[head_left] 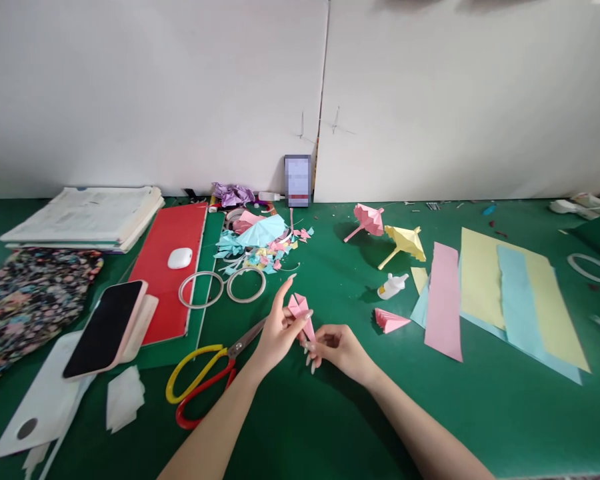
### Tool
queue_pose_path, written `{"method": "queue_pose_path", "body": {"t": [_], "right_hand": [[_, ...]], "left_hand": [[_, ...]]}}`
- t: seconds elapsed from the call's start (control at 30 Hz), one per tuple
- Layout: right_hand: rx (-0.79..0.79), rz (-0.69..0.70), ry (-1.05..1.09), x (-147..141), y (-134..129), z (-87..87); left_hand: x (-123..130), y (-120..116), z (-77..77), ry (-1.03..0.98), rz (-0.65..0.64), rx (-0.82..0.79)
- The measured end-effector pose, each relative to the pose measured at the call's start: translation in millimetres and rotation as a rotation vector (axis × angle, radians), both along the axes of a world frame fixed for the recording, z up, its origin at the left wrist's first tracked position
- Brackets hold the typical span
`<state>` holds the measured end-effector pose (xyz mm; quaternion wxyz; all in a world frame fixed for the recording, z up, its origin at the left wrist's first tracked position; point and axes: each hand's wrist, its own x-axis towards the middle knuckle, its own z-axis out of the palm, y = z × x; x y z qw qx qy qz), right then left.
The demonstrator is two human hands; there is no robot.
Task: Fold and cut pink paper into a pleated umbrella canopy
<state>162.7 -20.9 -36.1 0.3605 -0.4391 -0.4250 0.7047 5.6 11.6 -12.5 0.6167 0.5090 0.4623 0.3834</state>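
A folded pink paper piece (299,306) is held between both hands, its wide end up and its narrow end toward me. My left hand (280,328) pinches it with the thumb on its face. The fingertips of my right hand (336,348) close on its narrow lower end. Beside my left forearm lie scissors (229,363) with yellow and red handles. To the right of my hands are another pleated pink paper piece (390,321) and a small white glue bottle (393,286). Pink (369,220) and yellow paper umbrellas (404,243) rest farther back.
Coloured paper sheets (525,300) and a pink strip (443,303) lie right. Paper scraps (260,243), two tape rings (246,285), a red folder (167,280), a phone (105,330), stacked papers (83,217) and floral cloth (35,293) occupy the left. A small screen (298,180) stands against the wall.
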Motion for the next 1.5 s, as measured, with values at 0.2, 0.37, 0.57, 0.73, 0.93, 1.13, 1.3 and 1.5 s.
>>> {"method": "queue_pose_path", "body": {"t": [0.2,0.37,0.57,0.73,0.93,1.13,1.3,1.5], "right_hand": [[0.008,0.053,0.021,2.8,-1.6,-3.4],[0.048,0.012,0.017,1.5,-1.1,-6.1],[0.057,0.000,-0.009,0.3,-0.8,-4.6],[0.067,0.067,-0.039,4.9,-1.7,0.1],[0.074,0.078,-0.025,3.7,-1.5,0.6],[0.067,0.119,-0.008,5.9,-1.8,8.0],[0.053,0.162,0.054,6.9,-2.6,10.5],[0.099,0.037,0.048,3.1,-1.6,5.4]], "left_hand": [[-3.9,0.6,8.2,0.013,-0.035,0.013],[-2.2,-2.2,10.0,0.019,-0.070,0.022],[-0.4,-2.0,7.1,0.030,-0.041,0.038],[-0.2,-3.3,6.5,0.025,-0.027,0.055],[0.4,-3.9,7.1,0.000,-0.040,0.038],[-1.9,-2.6,7.2,-0.043,0.006,0.031],[0.1,-4.9,4.7,-0.061,-0.038,0.031],[7.0,-6.4,-0.3,-0.082,0.041,0.064]]}}
